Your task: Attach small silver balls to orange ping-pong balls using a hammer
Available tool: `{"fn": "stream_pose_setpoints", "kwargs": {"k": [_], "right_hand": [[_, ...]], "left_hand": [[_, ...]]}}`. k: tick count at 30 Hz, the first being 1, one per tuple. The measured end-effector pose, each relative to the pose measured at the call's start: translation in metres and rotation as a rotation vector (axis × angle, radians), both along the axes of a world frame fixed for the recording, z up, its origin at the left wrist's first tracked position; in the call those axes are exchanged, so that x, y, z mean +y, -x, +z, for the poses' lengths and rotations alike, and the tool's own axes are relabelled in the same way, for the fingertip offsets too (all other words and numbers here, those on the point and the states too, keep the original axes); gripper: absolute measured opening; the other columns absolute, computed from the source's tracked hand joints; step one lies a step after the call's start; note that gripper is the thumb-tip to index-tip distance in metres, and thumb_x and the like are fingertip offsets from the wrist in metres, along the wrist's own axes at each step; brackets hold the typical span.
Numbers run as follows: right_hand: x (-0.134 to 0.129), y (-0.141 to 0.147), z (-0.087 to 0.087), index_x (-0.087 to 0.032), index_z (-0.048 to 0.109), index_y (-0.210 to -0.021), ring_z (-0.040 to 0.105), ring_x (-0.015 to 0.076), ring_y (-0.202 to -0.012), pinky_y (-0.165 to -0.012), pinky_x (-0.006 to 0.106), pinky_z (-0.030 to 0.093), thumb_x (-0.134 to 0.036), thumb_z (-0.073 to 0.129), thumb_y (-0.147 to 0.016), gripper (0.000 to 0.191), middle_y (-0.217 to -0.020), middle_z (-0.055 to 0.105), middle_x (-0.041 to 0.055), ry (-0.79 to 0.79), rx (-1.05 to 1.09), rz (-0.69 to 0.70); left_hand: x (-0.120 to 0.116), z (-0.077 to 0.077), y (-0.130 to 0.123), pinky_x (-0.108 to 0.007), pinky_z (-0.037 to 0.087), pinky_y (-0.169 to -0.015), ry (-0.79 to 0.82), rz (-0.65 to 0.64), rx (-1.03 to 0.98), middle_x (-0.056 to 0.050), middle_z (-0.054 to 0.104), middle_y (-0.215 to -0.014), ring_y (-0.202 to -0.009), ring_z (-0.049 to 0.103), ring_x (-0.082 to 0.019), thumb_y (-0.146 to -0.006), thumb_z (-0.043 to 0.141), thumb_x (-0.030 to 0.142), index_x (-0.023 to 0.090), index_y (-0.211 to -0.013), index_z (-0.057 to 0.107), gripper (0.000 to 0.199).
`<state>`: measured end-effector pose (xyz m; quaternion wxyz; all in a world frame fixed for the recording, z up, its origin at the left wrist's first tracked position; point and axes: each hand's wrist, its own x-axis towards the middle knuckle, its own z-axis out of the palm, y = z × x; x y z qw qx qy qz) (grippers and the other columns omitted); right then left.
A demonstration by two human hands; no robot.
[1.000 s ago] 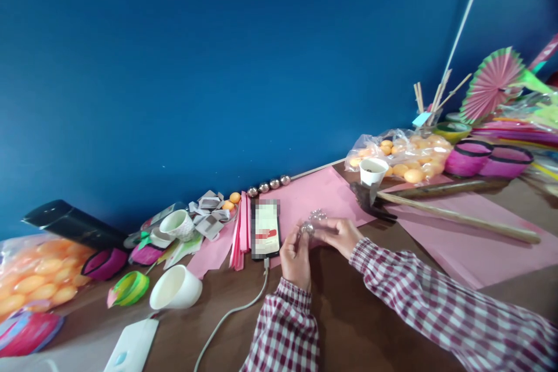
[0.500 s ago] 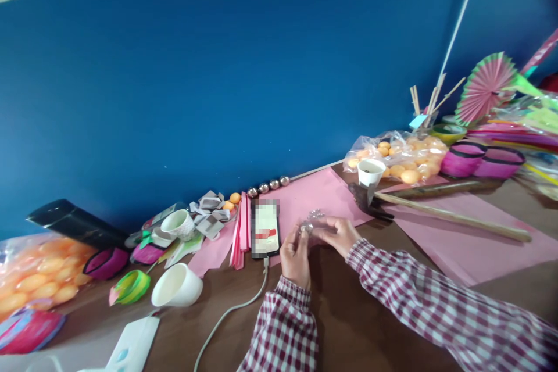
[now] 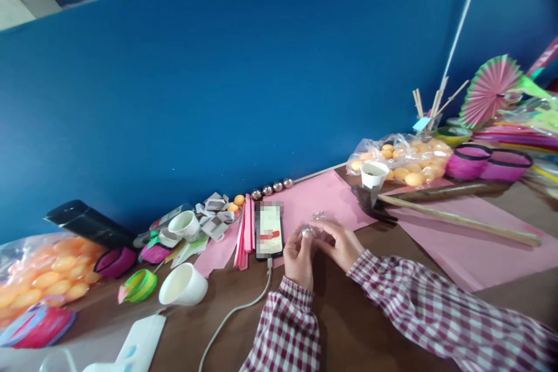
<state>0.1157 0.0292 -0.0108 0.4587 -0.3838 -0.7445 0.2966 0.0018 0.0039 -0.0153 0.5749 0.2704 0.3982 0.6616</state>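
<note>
My left hand [image 3: 299, 258] is closed, its thumb and fingertips pinching a small shiny silvery cluster [image 3: 307, 230] that looks like little balls. From the other side, my right hand [image 3: 342, 244] bends its fingers in and pinches at the same cluster; its fingertips are partly hidden. Just beyond them, more small silvery balls [image 3: 319, 215] lie on a pink paper sheet [image 3: 331, 192]. To the left of my hands is a phone [image 3: 269, 229] with its screen lit and a white cable [image 3: 238, 309] plugged in. Several larger metal balls [image 3: 278, 186] stand in a row at the wall.
A hammer [image 3: 457, 219] lies on the right, near a paper cup [image 3: 374, 174] and a bag of orange balls [image 3: 418, 154]. On the left are a white cup [image 3: 183, 285], a green tape roll [image 3: 138, 286], a power strip [image 3: 142, 340] and another bag of orange balls [image 3: 52, 273].
The whole view has shifted slightly, with things sitting a little farther right. My right fingers have bent in closer over the silvery cluster, while my left hand keeps its pinch.
</note>
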Motion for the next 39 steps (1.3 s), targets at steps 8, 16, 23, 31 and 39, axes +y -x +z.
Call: {"fn": "stream_pose_setpoints", "kwargs": {"k": [8,16,23,31,39], "right_hand": [[0.000,0.001,0.007,-0.021,0.053,-0.106,0.057,0.0172,-0.084,-0.077,0.032,0.048,-0.020,0.052,-0.074,0.032,-0.105,0.056,0.0060,0.063,0.054,0.008],[0.002,0.003,0.008,-0.019,0.051,-0.110,0.059,0.0162,-0.080,-0.069,0.028,0.051,-0.027,0.053,-0.073,0.037,-0.099,0.061,0.0054,0.308,0.242,0.098],[0.001,0.002,0.005,-0.021,0.050,-0.112,0.059,0.0147,-0.072,-0.067,0.029,0.051,-0.026,0.057,-0.070,0.043,-0.103,0.060,0.0054,0.198,0.118,0.043],[-0.002,0.001,0.011,-0.019,0.052,-0.109,0.057,0.0191,-0.090,-0.077,0.031,0.048,-0.022,0.053,-0.073,0.037,-0.105,0.059,0.0066,0.112,0.081,0.017],[-0.007,0.003,0.016,-0.021,0.046,-0.114,0.057,0.0171,-0.089,-0.077,0.030,0.048,-0.016,0.049,-0.074,0.041,-0.106,0.057,0.0054,0.106,0.135,0.080]], "left_hand": [[-0.002,0.007,-0.001,-0.031,0.046,-0.073,-0.005,-0.027,-0.064,-0.009,0.063,-0.095,-0.082,0.060,-0.017,-0.070,0.057,0.034,0.016,-0.101,0.056,0.036],[-0.001,0.008,0.004,-0.030,0.045,-0.075,-0.012,-0.043,-0.157,-0.006,0.063,-0.093,-0.082,0.060,-0.016,-0.067,0.062,0.025,0.018,-0.100,0.055,0.034],[-0.003,0.012,0.002,-0.023,0.044,-0.065,0.005,-0.012,-0.084,-0.002,0.062,-0.083,-0.071,0.059,-0.011,-0.064,0.065,0.027,0.018,-0.085,0.055,0.025],[-0.003,0.008,0.002,-0.023,0.045,-0.065,-0.040,-0.032,-0.059,-0.001,0.061,-0.080,-0.070,0.058,-0.010,-0.067,0.062,0.027,0.018,-0.083,0.054,0.020],[-0.007,0.014,-0.001,-0.023,0.045,-0.061,-0.019,-0.026,-0.061,-0.003,0.062,-0.081,-0.065,0.058,-0.011,-0.066,0.061,0.034,0.017,-0.084,0.057,0.025]]}}
